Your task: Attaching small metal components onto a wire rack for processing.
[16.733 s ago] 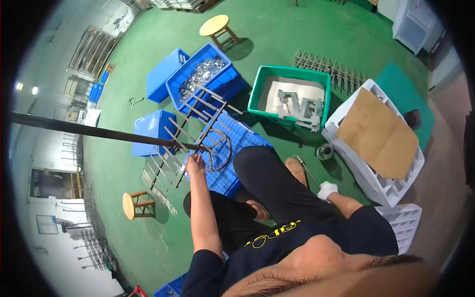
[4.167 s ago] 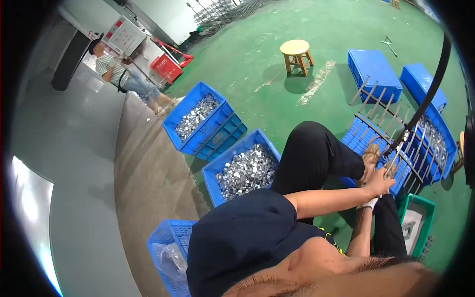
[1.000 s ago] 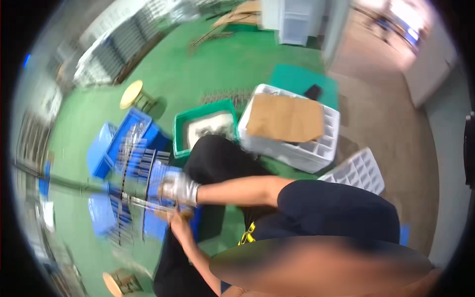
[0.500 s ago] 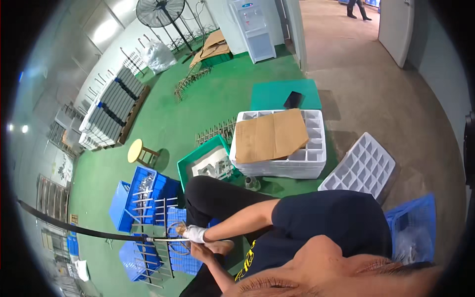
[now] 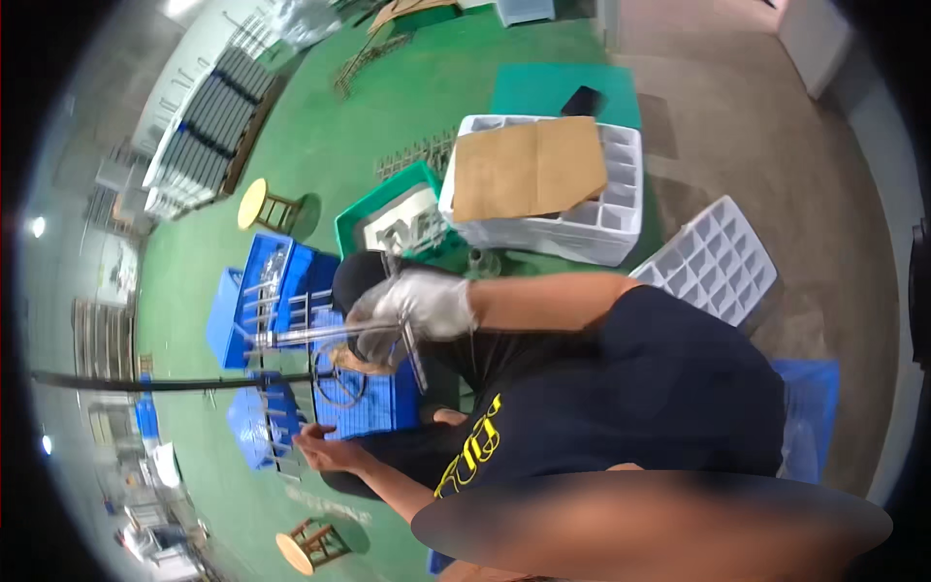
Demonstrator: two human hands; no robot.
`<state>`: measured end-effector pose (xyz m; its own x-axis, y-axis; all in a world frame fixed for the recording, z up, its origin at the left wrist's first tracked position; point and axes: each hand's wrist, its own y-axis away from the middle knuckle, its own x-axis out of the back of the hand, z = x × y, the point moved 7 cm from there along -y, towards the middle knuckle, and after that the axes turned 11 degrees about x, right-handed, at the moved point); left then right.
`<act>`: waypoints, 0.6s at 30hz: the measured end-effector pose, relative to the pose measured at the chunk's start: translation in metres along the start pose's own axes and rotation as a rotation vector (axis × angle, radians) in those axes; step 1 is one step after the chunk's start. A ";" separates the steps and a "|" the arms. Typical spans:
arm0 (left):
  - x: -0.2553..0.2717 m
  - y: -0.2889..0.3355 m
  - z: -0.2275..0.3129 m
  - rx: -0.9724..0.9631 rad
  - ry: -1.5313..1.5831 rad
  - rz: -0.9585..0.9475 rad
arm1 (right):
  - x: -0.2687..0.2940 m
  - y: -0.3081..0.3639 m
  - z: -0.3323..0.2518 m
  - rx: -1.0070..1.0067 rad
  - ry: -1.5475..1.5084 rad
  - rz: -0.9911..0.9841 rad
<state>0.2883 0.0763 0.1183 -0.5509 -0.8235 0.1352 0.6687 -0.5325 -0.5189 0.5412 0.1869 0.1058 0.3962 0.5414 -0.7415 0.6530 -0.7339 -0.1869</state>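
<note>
My right hand, in a white glove with brownish fingertips, is closed on a metal rod with a crossbar. Motion smears both, so the rod's exact kind cannot be told. Below it my bare left hand hangs with fingers apart, and nothing shows in it. Between the hands, a black hose reaches in from the left to a thin wire ring. A metal rack with prongs stands just beyond, in front of blue crates. Beneath my hands lies a blue slatted crate.
A blue bin holds metal parts. Past my right knee are a green tray and a white compartment tray stack topped with cardboard. Two stools stand on the green floor. Another white compartment tray lies nearby.
My hands have come apart. The gloved right hand rose away from the hose with the metal rod, while the left moved outward and opened. The whole view has tilted downward.
</note>
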 end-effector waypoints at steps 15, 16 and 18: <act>-0.038 0.022 0.125 0.241 1.198 -0.442 | 0.291 0.139 0.112 -0.521 0.645 0.668; -0.044 0.020 0.139 0.242 1.220 -0.547 | 0.305 0.156 0.141 -0.566 0.511 0.783; -0.058 0.019 0.156 0.257 1.253 -0.752 | 0.352 0.175 0.193 -0.560 0.095 0.875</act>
<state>0.4110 0.0833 0.2325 -0.7711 0.2839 -0.5700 0.0328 -0.8763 -0.4807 0.6709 0.1698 -0.3126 0.9088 -0.0401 -0.4154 0.3095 -0.6030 0.7353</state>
